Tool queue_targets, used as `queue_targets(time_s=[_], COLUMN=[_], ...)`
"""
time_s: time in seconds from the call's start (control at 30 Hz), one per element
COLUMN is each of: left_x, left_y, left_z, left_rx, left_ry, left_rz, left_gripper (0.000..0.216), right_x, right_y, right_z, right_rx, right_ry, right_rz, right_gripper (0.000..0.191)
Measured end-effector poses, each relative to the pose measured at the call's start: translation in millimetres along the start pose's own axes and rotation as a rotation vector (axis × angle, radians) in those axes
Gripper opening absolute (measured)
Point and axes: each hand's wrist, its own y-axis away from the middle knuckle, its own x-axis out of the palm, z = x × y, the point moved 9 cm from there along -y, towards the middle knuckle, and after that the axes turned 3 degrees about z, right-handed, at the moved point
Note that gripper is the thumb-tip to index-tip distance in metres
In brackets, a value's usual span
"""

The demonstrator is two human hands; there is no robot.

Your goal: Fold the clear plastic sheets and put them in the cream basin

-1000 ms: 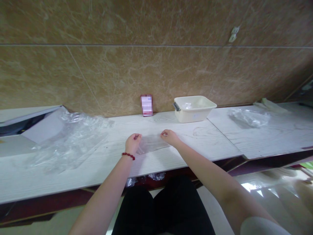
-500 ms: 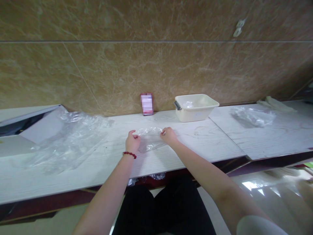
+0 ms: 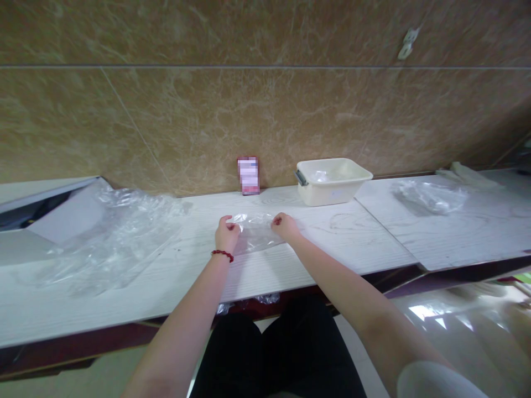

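A clear plastic bag (image 3: pixel 257 235) is stretched between my two hands, low over the white wood-grain table (image 3: pixel 265 276). My left hand (image 3: pixel 227 233), with a red bead bracelet at the wrist, pinches the bag's left edge between thumb and fingers. At the right edge, the fingers of my right hand (image 3: pixel 285 225) are closed on the plastic. The bag is see-through, and nothing shows inside it. Behind my hands a phone (image 3: pixel 249 176) with a blurred screen leans against the wall.
A cream plastic bin (image 3: pixel 332 196) with a grey handle holds something clear. Many clear bags (image 3: pixel 120 243) are heaped at left beside an open white box (image 3: pixel 66 221). Another bundle of clear plastic (image 3: pixel 433 196) lies at right. A tiled wall (image 3: pixel 265 121) closes off the back.
My left hand has shifted slightly up, and the fingers of both hands have curled tighter on the bag. The bag's upper edge looks flatter and more taut.
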Motion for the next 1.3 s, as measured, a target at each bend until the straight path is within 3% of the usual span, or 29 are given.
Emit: queue_targets(time_s=[0.33,0.53,0.67,0.83,1.3], left_x=[17,18,45,60,71], left_y=[-7,14,33,45,63], left_z=[-17,-49,-58,-52,-51], left_rx=[0.198,0.437,0.600,0.595,0.602], left_ry=[-0.276,-0.546,-0.662,-0.705,-0.742], left_rz=[0.162,0.102,0.327,0.474,0.495], left_gripper=[0.023,0.033,0.046,0.058,0.068], right_x=[1,3,7,6,-7], right_y=[-3,-4,-7,-9,9], right_z=[-4,-6,-11,-13,-16], right_rx=[0.036,0.024,0.046,0.035,0.058], right_ry=[-0.083,-0.090,-0.099,-0.086,-0.018], right_rz=[0.005,0.006,0.038,0.059,0.119], right_gripper=[0.038,0.039,0.041,0.041,0.029])
